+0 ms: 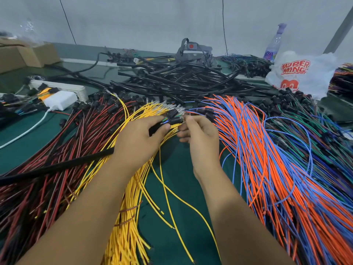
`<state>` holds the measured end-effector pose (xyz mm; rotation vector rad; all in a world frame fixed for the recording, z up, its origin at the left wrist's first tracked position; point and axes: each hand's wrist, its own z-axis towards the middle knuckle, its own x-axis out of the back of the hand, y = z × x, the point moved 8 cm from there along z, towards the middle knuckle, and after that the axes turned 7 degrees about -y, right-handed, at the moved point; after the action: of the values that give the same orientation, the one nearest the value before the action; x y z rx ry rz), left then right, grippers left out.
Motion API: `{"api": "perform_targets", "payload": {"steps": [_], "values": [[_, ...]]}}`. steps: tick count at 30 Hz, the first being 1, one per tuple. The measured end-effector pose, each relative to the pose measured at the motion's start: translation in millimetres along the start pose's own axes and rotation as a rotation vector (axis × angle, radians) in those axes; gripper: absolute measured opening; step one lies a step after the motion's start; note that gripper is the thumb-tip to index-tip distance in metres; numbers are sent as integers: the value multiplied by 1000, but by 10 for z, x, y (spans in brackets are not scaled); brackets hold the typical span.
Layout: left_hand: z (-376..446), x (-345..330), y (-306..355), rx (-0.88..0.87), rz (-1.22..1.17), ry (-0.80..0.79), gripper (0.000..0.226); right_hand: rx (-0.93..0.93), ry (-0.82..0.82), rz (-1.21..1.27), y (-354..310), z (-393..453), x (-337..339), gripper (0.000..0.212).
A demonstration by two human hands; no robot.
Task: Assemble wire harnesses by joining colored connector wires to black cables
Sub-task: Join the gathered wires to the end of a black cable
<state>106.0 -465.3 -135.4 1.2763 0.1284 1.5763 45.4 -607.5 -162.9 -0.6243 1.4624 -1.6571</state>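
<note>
A green table (pixel 181 169) carries yellow wires (pixel 129 217) (orange and blue ones lie rightward). The left hand (pixel 139 136) grips a black cable (pixel 57 167) with connector (pixel 174 120); the right hand (pixel 198 134) pinches a wire end beside it.

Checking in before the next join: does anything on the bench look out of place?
A few yellow wires have strayed from the yellow bundle onto the bare green mat. Nothing looks damaged or spilled.
</note>
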Motion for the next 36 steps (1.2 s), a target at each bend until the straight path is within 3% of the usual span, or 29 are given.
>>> {"api": "perform_targets", "payload": {"steps": [5,9,18,28,32,36], "values": [[6,23,39,-75,160,37,27,-44,-1,-176,44,6,31,29],[9,9,62,-118,328,33,25,68,111,-169,-70,-2,105,22],[36,-13,45,-122,334,51,29,181,72,-220,-150,-10,72,23],[14,-11,48,-150,317,37,21,178,-27,-218,-99,8,-22,27],[-8,84,93,-174,376,139,16,117,-73,-214,-53,17,-53,24],[-16,97,139,-197,394,170,17,66,49,-27,-24,24,61,11]]}}
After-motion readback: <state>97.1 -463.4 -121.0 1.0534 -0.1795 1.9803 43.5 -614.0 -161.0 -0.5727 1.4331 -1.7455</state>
